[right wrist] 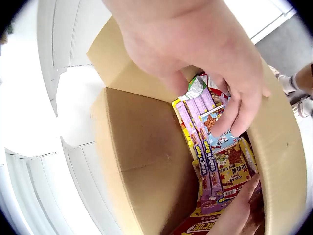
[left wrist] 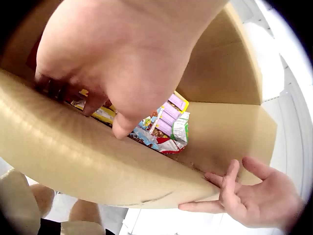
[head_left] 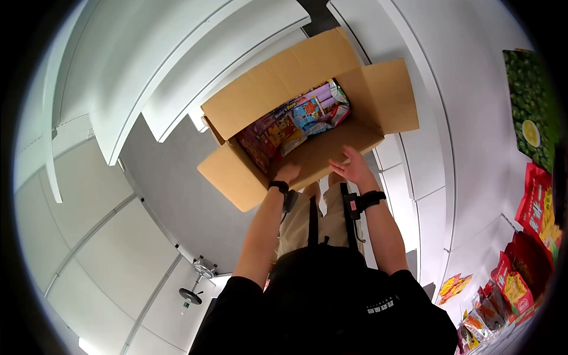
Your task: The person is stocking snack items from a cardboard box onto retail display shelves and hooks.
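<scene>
An open cardboard box (head_left: 387, 97) holds colourful snack packets (head_left: 281, 131). My left hand (head_left: 287, 173) reaches over the near wall at the left end, its fingers pointing down inside the box (left wrist: 195, 183); the fingertips are partly hidden. My right hand (head_left: 356, 167) is at the near edge towards the right, fingers spread and loosely bent, with nothing in them. In the right wrist view, purple packs (right wrist: 200, 142) lie beside a blue packet (right wrist: 225, 138) and a yellow-brown packet (right wrist: 232, 164), with the left hand (right wrist: 237, 213) low at the wall.
White shelves (head_left: 236, 53) stand beyond and left of the box, over a grey floor (head_left: 171, 177). Another white shelf unit (head_left: 435, 130) runs along the right. Red snack bags (head_left: 515, 284) and a green patterned panel (head_left: 526, 106) are at the far right.
</scene>
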`<state>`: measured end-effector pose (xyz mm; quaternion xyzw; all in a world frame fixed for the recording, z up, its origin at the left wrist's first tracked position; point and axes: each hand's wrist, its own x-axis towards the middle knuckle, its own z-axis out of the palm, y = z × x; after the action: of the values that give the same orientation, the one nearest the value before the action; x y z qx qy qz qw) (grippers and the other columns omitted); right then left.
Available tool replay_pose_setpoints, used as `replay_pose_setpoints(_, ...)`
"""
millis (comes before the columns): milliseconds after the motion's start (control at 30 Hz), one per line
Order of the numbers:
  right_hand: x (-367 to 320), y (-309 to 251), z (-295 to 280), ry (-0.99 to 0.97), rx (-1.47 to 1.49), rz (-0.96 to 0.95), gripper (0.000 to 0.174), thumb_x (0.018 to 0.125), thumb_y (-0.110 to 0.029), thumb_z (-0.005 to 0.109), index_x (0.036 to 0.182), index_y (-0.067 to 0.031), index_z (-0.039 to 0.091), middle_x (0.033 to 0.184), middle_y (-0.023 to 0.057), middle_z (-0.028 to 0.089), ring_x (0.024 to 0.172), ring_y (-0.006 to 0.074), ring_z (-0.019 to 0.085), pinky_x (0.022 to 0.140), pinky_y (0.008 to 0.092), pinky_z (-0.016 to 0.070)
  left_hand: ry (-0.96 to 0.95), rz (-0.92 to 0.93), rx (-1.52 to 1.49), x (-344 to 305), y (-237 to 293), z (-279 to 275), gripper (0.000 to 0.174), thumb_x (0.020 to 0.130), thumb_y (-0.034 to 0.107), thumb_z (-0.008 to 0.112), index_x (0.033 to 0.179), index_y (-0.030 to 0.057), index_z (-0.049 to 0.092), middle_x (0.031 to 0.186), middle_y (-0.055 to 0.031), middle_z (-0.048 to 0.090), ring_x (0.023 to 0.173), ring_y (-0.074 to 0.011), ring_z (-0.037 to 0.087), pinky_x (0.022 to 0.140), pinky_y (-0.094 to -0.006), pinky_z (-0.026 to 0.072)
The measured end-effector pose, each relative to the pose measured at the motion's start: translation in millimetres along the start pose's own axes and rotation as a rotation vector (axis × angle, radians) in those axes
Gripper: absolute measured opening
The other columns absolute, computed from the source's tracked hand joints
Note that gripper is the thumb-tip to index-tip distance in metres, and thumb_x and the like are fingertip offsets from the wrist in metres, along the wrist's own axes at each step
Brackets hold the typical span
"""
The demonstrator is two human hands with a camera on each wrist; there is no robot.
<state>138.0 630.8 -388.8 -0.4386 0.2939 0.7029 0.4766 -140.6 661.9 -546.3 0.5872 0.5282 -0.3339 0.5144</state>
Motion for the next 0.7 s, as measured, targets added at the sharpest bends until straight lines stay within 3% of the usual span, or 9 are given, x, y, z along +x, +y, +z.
replay_pose_setpoints(33, -0.7, 0.9, 1.1, 0.012, -0.012, -0.01, 0.049, 0.09, -0.026, 0.055, 0.13, -0.0082, 0.033, 0.138, 0.0069, 0.027, 0.115, 0.0453, 0.044, 0.098, 0.0545, 0.0388, -0.015, -0.02, -0.078, -12.9, 9.9, -10.5, 0.067, 0.081, 0.043, 0.059, 0.134, 0.0045, 0.043, 0.139, -0.0169, 0.041, 0.128, -0.0323, 0.038, 0.105, -0.0373, 0.0307)
replay_pose_setpoints(200, 12.8, -2.6, 7.7, 0.068, 0.019, 0.061, 0.044, 0.09, -0.027, 0.056, 0.125, -0.0095, 0.038, 0.129, 0.0047, 0.037, 0.107, 0.0381, 0.048, 0.097, 0.0521, 0.0401, 0.026, -0.04, -0.325, -23.9, 21.9, -39.2, 0.071, 0.078, 0.041, 0.063, 0.135, 0.0051, 0.041, 0.141, -0.0152, 0.04, 0.13, -0.0269, 0.038, 0.106, -0.0362, 0.0299)
replay_pose_setpoints(300, 18.0, -5.7, 6.6, 0.074, 0.018, 0.104, 0.04, 0.09, -0.027, 0.056, 0.124, -0.0109, 0.041, 0.124, 0.0034, 0.043, 0.099, 0.0322, 0.049, 0.097, 0.0504, 0.0405, -0.078, -0.087, -0.302, -11.2, 13.7, -43.1, 0.073, 0.083, 0.046, 0.056, 0.138, 0.0018, 0.036, 0.141, -0.0176, 0.038, 0.129, -0.0297, 0.037, 0.104, -0.036, 0.0308)
replay_pose_setpoints(400, 17.7, -6.4, 5.6, 0.055, 0.012, 0.105, 0.038, 0.09, -0.027, 0.056, 0.122, -0.0108, 0.043, 0.121, 0.003, 0.046, 0.095, 0.0289, 0.05, 0.097, 0.0496, 0.0401, -0.025, -0.133, -0.17, 10.0, 9.9, -36.7, 0.08, 0.082, 0.055, 0.051, 0.141, 0.0066, 0.03, 0.141, -0.0181, 0.038, 0.131, -0.0321, 0.034, 0.108, -0.0394, 0.0269)
replay_pose_setpoints(500, 19.9, -4.4, -2.2, -0.009, 0.037, 0.108, 0.038, 0.09, -0.028, 0.056, 0.121, -0.0106, 0.044, 0.121, 0.003, 0.046, 0.094, 0.0281, 0.051, 0.098, 0.0498, 0.0392, 0.031, -0.009, -0.05, 31.1, 0.4, -31.9, 0.083, 0.083, 0.061, 0.043, 0.144, 0.0062, 0.023, 0.147, -0.0192, 0.026, 0.135, -0.0338, 0.025, 0.11, -0.0413, 0.0228)
replay_pose_setpoints(600, 17.6, -5.4, -2.6, -0.019, 0.024, 0.101, 0.037, 0.09, -0.029, 0.056, 0.12, -0.0103, 0.044, 0.12, 0.0031, 0.046, 0.093, 0.0281, 0.051, 0.098, 0.0502, 0.0391, 0.177, 0.016, -0.023, 27.2, 12.9, -39.5, 0.084, 0.084, 0.061, 0.042, 0.144, 0.0046, 0.023, 0.151, -0.0188, 0.013, 0.138, -0.0351, 0.016, 0.111, -0.0424, 0.0197)
replay_pose_setpoints(700, 15.5, -10.0, 4.0, 0.003, 0.0, 0.109, 0.037, 0.09, -0.028, 0.057, 0.119, -0.0102, 0.044, 0.119, 0.0031, 0.045, 0.092, 0.0284, 0.052, 0.097, 0.0508, 0.0393, 0.153, -0.086, 0.017, 40.8, 17.0, -37.5, 0.084, 0.085, 0.06, 0.042, 0.143, 0.003, 0.023, 0.151, -0.0194, 0.009, 0.138, -0.0371, 0.011, 0.111, -0.0435, 0.0188)
